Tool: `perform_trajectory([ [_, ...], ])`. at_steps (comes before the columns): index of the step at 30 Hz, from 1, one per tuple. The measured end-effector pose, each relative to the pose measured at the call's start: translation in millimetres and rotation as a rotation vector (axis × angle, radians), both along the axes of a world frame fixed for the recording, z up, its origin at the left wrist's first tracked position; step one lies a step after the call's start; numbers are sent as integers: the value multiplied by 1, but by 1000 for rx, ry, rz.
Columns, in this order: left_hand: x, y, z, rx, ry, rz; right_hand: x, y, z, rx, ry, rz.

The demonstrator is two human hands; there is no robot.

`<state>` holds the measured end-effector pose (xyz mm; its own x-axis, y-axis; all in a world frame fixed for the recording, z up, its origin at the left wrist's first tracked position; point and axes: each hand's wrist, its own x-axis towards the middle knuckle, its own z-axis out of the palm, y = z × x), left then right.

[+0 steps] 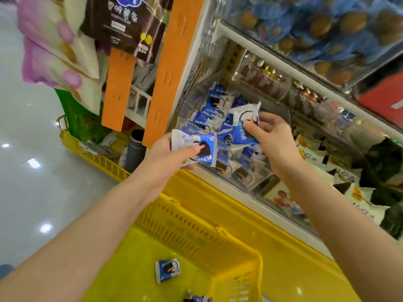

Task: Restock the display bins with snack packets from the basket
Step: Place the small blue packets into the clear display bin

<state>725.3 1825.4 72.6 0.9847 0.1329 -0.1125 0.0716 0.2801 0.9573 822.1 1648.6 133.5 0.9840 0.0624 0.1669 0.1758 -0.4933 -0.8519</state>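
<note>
My left hand [168, 156] grips one blue-and-white snack packet [201, 149], thumb across its face and fingers curled beneath. I hold it just at the front lip of the clear display bin [255, 179]. My right hand [275, 138] is over the bin itself, fingertips pinching what looks like two more packets [243, 127] together, one pale and one blue, right above the pile.

Under them the bin already holds a good heap of the same packets [216, 110], stacked up toward its back wall. I judge most of this bin's filling to be done.

Below my forearms the yellow basket [220, 249] is nearly empty. One loose packet [167, 270] lies flat on its floor, and part of another [197, 299] shows at the bottom edge of view. Whether more lie out of sight I cannot tell. What is left, as I read it, is to drop in the ones I hold and fetch those last few.

The neighbouring bin [316, 158] to the right, with yellow-and-white packets, looks well stocked. A second basket [96, 158] with other goods stands on the floor to my left.
</note>
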Motion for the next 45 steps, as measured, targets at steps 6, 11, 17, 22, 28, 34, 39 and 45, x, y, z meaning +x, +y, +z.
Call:
perform_trajectory([
  [6, 16, 16, 2, -92, -31, 110, 71, 31, -7, -372, -165, -58],
  [11, 27, 28, -1, -155, -41, 171, 114, 59, -15, -478, -196, -48],
  [17, 35, 38, -7, -172, -31, 177, 142, 77, -26, -639, -196, 83],
  [22, 37, 42, -8, -173, -17, 185, 151, 77, -32, -786, -242, 78],
  [28, 32, 41, -5, -158, -14, 167, 149, 75, -16, -968, -212, 137],
  [34, 28, 41, -4, -157, -7, 171, 141, 67, -1, -351, -180, -44],
  [39, 28, 36, -3, -168, -4, 164, 152, 51, -22, -324, 102, -118],
  [45, 34, 35, -4, -153, -1, 160, 162, 36, -35, -584, 107, -6],
])
